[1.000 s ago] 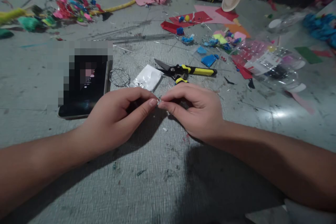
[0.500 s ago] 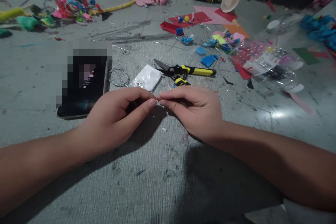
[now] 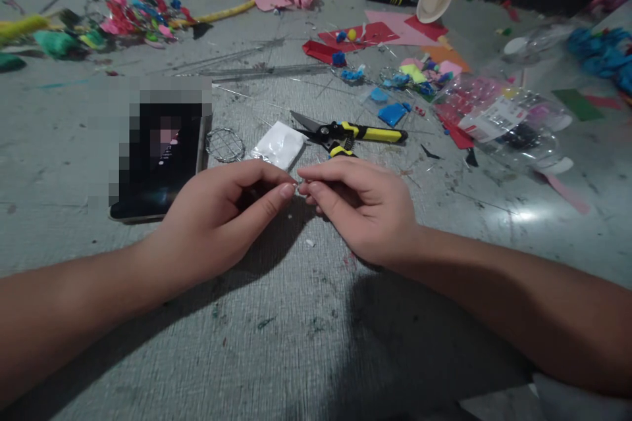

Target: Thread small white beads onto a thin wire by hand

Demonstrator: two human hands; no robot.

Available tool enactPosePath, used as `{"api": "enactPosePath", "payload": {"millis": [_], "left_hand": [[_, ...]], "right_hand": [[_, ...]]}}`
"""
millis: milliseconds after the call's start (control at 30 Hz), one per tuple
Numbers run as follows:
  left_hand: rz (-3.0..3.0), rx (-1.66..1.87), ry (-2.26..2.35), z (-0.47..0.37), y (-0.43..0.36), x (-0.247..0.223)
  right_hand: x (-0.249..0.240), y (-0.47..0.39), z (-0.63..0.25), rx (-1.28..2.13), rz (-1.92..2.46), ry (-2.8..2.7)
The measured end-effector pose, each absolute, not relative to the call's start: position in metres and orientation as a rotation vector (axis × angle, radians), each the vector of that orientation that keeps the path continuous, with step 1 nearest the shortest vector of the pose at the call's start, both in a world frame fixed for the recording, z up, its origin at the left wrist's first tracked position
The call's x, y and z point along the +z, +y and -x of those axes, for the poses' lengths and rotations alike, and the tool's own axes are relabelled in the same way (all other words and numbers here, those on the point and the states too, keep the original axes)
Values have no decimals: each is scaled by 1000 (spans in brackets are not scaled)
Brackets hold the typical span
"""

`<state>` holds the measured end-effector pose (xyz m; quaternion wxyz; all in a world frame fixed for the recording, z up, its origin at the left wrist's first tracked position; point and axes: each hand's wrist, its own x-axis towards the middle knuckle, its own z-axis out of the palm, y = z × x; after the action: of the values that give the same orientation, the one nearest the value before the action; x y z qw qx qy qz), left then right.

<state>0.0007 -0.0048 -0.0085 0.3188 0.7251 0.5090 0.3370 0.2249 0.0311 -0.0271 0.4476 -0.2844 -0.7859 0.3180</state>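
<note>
Right now, I'm apparently working a tiny pale piece (image 3: 295,189) between the hands, just on the near side of the cutters (image 3: 368,133); my left hand (image 3: 212,214) is pinching it, while my right hand (image 3: 372,207) is curling close, its grip unclear. The next move is calling, I judge, for light fingertip control; the piece is looking whitish, its shape indistinct.
</note>
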Motion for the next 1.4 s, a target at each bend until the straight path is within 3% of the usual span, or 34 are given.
{"api": "enactPosePath", "payload": {"millis": [167,700,967,1400], "left_hand": [[-1862,891,1328,0,-5,-9],[-1888,881,1273,3,-4,-10],[-1838,850,1306,-1,-4,-9],[-1852,861,1335,-1,-6,-10]], "right_hand": [[-28,29,-222,918,814,-1874],[-23,32,-226,719,688,-2049],[-28,30,-222,997,844,-1764],[-32,30,-222,987,904,-1787]]}}
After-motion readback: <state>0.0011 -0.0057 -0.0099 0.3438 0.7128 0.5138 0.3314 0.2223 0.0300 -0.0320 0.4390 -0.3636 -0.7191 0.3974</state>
